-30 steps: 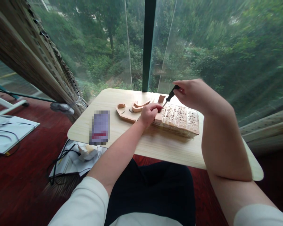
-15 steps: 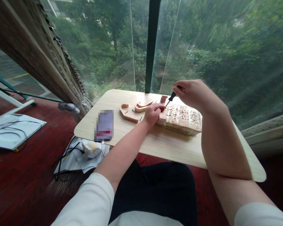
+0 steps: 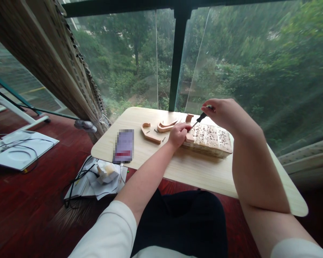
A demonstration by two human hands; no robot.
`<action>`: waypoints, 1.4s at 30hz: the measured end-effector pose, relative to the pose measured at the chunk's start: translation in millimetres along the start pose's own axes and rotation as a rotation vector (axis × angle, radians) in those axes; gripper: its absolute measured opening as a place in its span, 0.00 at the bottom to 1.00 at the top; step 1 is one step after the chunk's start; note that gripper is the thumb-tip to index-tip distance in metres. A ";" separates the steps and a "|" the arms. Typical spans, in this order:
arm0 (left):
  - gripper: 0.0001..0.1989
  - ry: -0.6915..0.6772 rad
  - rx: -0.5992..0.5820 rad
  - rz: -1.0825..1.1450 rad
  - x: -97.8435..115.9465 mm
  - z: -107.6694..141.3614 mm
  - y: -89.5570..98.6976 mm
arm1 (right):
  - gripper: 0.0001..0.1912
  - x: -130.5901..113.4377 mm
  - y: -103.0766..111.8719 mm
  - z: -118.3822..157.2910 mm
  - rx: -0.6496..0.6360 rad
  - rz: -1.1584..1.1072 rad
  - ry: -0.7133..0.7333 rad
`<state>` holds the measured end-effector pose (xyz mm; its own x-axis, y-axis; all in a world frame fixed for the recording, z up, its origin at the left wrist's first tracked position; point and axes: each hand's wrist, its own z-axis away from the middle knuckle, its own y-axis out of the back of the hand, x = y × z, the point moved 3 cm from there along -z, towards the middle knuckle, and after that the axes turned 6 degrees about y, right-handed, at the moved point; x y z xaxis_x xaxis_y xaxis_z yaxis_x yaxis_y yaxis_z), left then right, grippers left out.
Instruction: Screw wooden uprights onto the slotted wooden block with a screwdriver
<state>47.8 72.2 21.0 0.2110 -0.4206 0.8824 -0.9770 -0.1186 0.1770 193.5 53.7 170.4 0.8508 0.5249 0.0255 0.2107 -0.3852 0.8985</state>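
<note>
My right hand [image 3: 227, 116] is closed around the top of a black-handled screwdriver [image 3: 201, 117], held at a slant with its shaft running down to the left. The tip of the shaft ends close by the fingers of my left hand [image 3: 178, 135] and is hidden there. Those fingers are closed on a light wooden piece [image 3: 190, 138], pressing it at the left end of a pale block with a pitted, speckled top [image 3: 211, 138]. An upright curved end of wood [image 3: 189, 117] shows just behind the fingers.
Left of the block, curved wooden pieces [image 3: 150, 134] and several screws [image 3: 163, 139] lie on the light table [image 3: 204, 175]. A phone [image 3: 123, 146] with a cable rests near the left edge. Papers [image 3: 104, 179] and cords sit below; a window stands behind.
The camera view has tipped up a little, so the table sits lower and further right. Both hands keep their grips, with the screwdriver at much the same slant.
</note>
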 end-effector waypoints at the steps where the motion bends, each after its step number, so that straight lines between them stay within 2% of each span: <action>1: 0.16 0.004 -0.003 0.006 0.4 0.5 0.5 | 0.18 -1.1 -1.2 0.0 -0.005 -0.004 0.009; 5: 0.16 0.033 -0.007 0.019 0.7 2.4 2.6 | 0.17 -2.4 -4.5 -0.4 -0.029 0.015 0.049; 10: 0.16 0.021 -0.013 0.018 -0.6 3.7 3.4 | 0.17 -1.4 0.2 -0.1 -0.053 0.074 0.008; 14: 0.16 0.014 -0.016 0.035 -3.2 3.2 2.3 | 0.24 -0.8 5.2 0.9 -0.104 0.085 -0.047; 16: 0.16 0.025 -0.015 0.038 -5.1 2.7 1.5 | 0.25 1.5 3.6 0.6 -0.089 0.093 -0.045; 19: 0.16 0.029 -0.015 0.061 -6.9 2.2 0.6 | 0.21 4.5 -2.6 -0.4 -0.029 0.096 -0.001; 23: 0.16 0.019 -0.018 0.074 -6.4 1.9 0.1 | 0.18 3.5 -5.8 -0.3 0.028 0.050 -0.024; 28: 0.15 -0.028 -0.018 0.020 -3.3 2.3 0.8 | 0.17 -7.8 -0.5 -1.7 -0.123 0.145 0.014; 33: 0.17 -0.087 -0.019 -0.039 -2.2 2.8 1.2 | 0.16 -13.8 7.8 -1.4 -0.236 0.209 -0.040; 39: 0.17 -0.131 -0.054 -0.120 -5.1 0.4 0.8 | 0.11 -9.6 8.0 -0.6 -0.298 0.243 -0.140; 42: 0.16 -0.178 -0.055 -0.130 -5.6 1.3 2.1 | 0.15 -10.6 8.6 -1.9 -0.263 0.199 -0.148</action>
<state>44.6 73.2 15.9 0.3329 -0.5573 0.7606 -0.9403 -0.1352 0.3125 185.4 46.3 178.7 0.9272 0.3361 0.1650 -0.0808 -0.2507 0.9647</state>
